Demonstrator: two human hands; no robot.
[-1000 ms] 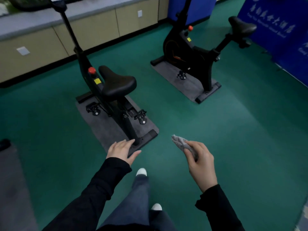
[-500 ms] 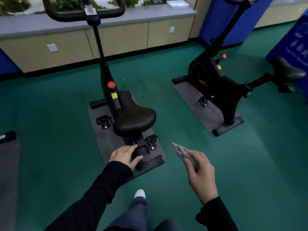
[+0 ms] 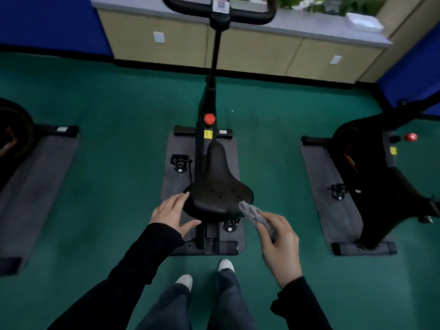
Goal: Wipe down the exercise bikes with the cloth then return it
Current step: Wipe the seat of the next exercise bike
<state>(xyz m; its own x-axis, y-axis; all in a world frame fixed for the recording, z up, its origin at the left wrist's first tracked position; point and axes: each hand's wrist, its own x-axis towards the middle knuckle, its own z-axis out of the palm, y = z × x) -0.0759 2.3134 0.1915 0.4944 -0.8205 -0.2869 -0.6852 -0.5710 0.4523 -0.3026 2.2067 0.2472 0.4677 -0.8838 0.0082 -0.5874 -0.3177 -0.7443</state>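
A black exercise bike (image 3: 209, 108) stands straight ahead on a grey mat, its saddle (image 3: 217, 184) just in front of me. My left hand (image 3: 172, 211) is open, fingers spread, at the saddle's rear left edge. My right hand (image 3: 279, 244) is shut on a bunched grey cloth (image 3: 253, 214), whose tip reaches the saddle's rear right corner. Whether the cloth touches the saddle is unclear. A second bike (image 3: 385, 177) stands on its mat at the right, and part of a third bike (image 3: 14, 136) shows at the left edge.
Green floor surrounds the grey mats (image 3: 333, 194). Beige cabinets (image 3: 257, 53) with a grey counter run along the far wall, with blue panels (image 3: 52, 25) beside them. A white box (image 3: 363, 21) sits on the counter. My feet (image 3: 226, 265) stand just behind the middle mat.
I have turned and stepped in behind the middle bike, so its saddle now lies between my hands. The left hand rose to the saddle's edge; the cloth came up beside it.
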